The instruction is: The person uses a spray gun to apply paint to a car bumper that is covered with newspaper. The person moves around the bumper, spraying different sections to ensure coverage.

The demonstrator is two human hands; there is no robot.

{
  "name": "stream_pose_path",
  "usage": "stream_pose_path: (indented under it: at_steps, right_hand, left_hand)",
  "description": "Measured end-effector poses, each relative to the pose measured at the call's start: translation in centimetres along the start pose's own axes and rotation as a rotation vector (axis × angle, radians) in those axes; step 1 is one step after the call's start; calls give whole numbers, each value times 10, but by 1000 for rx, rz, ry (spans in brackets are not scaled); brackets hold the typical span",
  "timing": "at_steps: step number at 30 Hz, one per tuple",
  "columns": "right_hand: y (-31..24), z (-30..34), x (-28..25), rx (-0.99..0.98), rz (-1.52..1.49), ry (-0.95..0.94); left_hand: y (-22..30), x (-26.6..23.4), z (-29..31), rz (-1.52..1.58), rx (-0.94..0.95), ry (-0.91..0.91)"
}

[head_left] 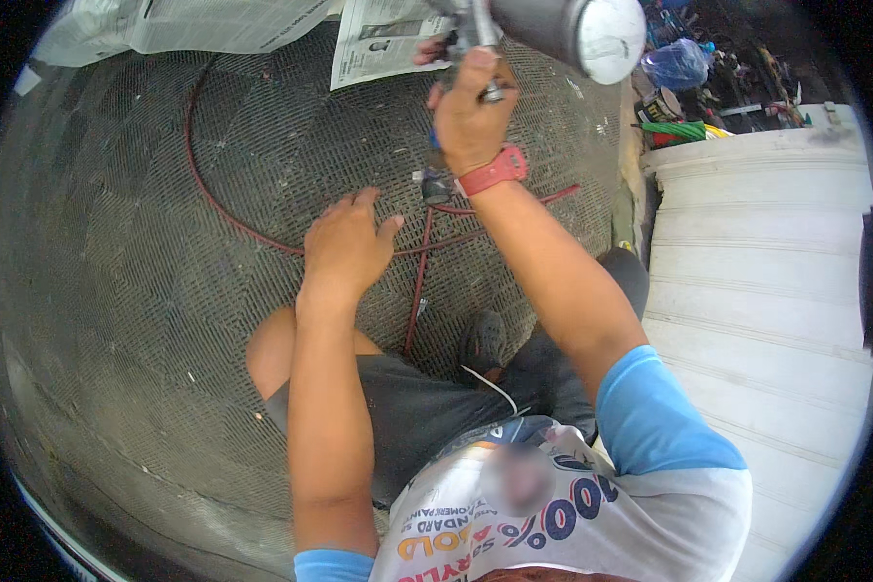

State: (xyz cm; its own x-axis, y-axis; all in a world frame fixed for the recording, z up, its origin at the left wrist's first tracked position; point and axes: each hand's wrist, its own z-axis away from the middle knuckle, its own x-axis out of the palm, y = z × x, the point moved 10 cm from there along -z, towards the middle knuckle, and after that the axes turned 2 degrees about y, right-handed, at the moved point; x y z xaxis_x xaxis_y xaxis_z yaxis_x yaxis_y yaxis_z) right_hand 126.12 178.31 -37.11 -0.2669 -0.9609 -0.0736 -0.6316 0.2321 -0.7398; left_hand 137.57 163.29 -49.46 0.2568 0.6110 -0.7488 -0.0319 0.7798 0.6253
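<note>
My right hand (475,116), with a red watch on its wrist, is wrapped round the handle of a paint spray gun (475,39) at the top of the view. A dark grey cup (545,27) with a pale round end lies sideways on the gun, pointing right. A dark fitting (437,186) hangs below the grip, near a thin red hose (422,272). My left hand (347,242) holds nothing, palm down over the floor and the hose, fingers loosely apart. The gun's nozzle is partly cut off by the top edge.
A newspaper sheet (383,48) lies beyond my hands, with paper-covered shapes (223,24) at the far left. The hose loops across the textured dark floor (116,242). At right are a white ribbed panel (757,272) and a cluttered heap holding a clear plastic bag (677,64).
</note>
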Motion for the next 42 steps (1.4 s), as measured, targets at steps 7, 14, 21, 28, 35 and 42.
stream_pose_path:
  at_steps: [7,14,21,28,35,42]
  right_hand:
    - [-6,5,20,-40,-131,-136]
    - [41,-42,-69,-70,92,80]
    - [74,-85,-126,135,62,281]
    - [99,-110,-157,-31,385,387]
    - [69,-61,-80,5,109,132]
    - [-8,-13,4,26,-93,-163]
  left_hand:
    - [11,-22,21,1,-49,78]
    - [15,-19,27,-22,-59,87]
    - [23,-13,27,-10,-10,106]
    - [30,-8,27,4,24,122]
    - [31,0,18,11,27,102]
    - [20,6,12,-41,-13,64]
